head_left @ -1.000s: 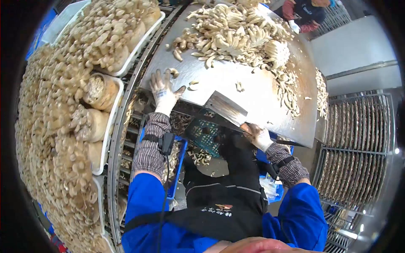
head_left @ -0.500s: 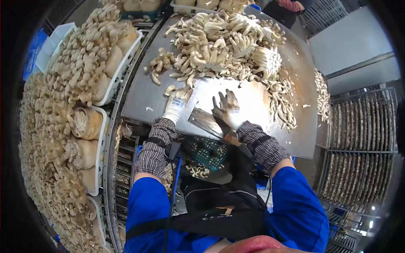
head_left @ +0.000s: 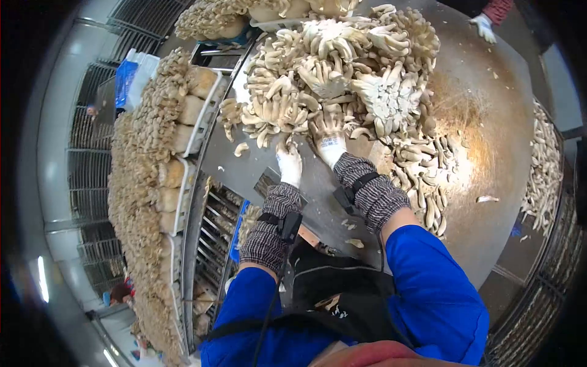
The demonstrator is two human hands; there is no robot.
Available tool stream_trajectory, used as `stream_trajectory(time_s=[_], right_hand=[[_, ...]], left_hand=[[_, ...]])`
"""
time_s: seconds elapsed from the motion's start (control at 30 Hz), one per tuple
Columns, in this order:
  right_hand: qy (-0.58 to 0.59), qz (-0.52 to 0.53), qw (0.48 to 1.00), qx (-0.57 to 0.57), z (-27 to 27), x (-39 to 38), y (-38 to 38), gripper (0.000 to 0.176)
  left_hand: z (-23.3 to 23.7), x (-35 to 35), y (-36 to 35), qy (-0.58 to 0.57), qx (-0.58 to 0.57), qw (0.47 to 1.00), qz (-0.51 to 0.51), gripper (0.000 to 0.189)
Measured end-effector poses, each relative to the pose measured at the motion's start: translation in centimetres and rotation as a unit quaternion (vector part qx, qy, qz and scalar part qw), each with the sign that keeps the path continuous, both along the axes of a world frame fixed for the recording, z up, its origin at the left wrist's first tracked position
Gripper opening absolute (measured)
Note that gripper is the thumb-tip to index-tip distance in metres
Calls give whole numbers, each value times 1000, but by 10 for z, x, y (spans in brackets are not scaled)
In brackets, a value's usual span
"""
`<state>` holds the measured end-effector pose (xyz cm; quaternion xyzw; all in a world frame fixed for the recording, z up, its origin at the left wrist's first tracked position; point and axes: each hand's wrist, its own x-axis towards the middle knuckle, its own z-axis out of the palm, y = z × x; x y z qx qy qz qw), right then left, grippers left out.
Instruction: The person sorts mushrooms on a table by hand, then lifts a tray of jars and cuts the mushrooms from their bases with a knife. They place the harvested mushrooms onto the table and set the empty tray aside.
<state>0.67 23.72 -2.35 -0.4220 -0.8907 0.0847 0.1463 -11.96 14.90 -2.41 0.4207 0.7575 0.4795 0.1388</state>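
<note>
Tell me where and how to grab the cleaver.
Likely best: grip the cleaver by its handle, coming from the apron side. The handle points toward the apron, while the broad blade points away and is partly hidden by the left sleeve.

Knife let go, both hands brought up to the mushrooms.
The knife (head_left: pixel 266 179), gripped a second ago, has been released by the right hand (head_left: pixel 329 133), which has been moved forward and its fingers set against the near edge of the pile (head_left: pixel 336 76); the left hand (head_left: pixel 289 163) has been shifted from the table's (head_left: pixel 510 122) edge to beside the pile, and the knife is now partly hidden by its forearm.
</note>
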Motion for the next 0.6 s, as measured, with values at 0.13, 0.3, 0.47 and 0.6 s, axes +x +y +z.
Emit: stream_trajectory(time_s=[0.13, 0.3, 0.47, 0.6], right_hand=[[46, 90, 995, 15, -7, 54, -37, 49], [85, 117, 989, -33, -21, 91, -57, 66], [191, -22, 981, -39, -24, 95, -61, 85], [151, -22, 988, -7, -29, 88, -55, 83]], left_hand=[[-30, -1, -23, -148, -23, 987, 57, 32], [-29, 13, -21, -111, -26, 993, 18, 44], [-22, 21, 0, 89, -94, 991, -32, 52], [-27, 25, 13, 224, -86, 965, -109, 49]])
